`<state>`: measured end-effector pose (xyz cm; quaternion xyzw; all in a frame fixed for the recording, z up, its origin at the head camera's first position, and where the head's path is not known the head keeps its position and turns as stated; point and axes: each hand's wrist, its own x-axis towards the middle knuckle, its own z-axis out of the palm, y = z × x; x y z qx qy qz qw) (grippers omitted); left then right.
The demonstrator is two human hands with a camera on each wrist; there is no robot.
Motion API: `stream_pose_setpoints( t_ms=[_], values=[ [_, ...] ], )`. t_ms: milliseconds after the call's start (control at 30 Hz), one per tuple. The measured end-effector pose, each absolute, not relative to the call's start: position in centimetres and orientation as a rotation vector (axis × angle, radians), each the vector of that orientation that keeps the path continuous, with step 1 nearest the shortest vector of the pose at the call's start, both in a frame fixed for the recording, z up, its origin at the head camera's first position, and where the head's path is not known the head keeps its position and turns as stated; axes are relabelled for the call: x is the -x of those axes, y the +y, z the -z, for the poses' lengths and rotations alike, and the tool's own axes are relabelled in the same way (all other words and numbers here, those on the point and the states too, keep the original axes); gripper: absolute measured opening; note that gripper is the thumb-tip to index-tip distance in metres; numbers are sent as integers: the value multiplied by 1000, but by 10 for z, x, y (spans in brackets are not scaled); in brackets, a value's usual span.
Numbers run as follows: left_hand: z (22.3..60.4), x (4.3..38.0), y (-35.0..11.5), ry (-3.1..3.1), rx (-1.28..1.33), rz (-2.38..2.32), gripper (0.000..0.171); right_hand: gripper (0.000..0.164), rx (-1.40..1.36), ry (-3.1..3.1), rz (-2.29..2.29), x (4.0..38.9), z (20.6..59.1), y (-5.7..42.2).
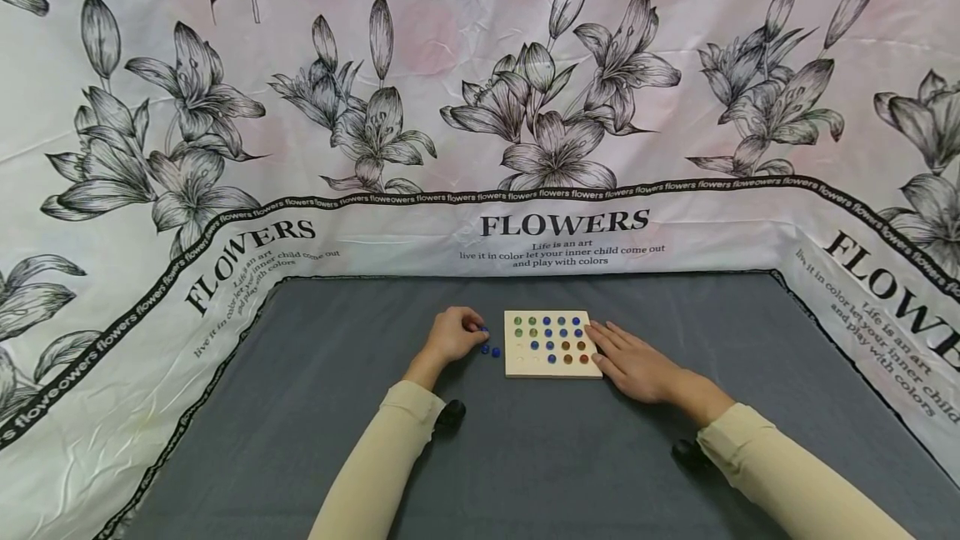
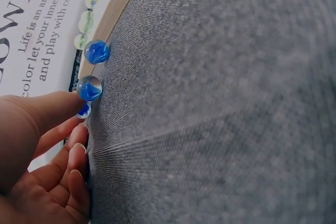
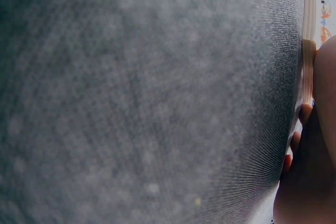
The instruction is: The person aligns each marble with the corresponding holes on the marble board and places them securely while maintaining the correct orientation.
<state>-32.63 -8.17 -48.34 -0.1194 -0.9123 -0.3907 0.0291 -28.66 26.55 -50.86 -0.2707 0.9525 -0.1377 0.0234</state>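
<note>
My left hand point(image 1: 455, 334) is at the left of a pale wooden board point(image 1: 513, 368), pinching a blue marble point(image 2: 83, 110) between thumb and forefinger. Two more blue glass marbles lie on the cloth between that hand and the board: a nearer marble point(image 2: 89, 88) and a farther marble point(image 2: 97, 52). Green, blue, amber and reddish marbles sit in rows on the board; a few hollows at its front left hold none. Straight fingers of my right hand point(image 1: 637, 365) rest against the board's right edge. In the right wrist view much of that hand is out of frame.
Dark grey cloth point(image 1: 570, 457) covers the table around the board. Behind and at both sides stands a white flower-printed fabric point(image 1: 405, 240) with lettering. A black wrist device point(image 1: 450, 416) sits under the left cuff, another device point(image 1: 691, 454) under the right.
</note>
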Motion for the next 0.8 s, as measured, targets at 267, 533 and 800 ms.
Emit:
stream_pose_setpoints(
  t_ms=[267,533,800],
  values=[
    [482,325,-81,-2808,375,1190,11,61,826,2946,436,285,506,264],
    [481,326,-84,-2807,362,1232,12,61,830,2945,445,285,505,265],
    [479,324,-88,-2807,355,1253,12,61,837,2940,446,286,505,267]
  ],
)
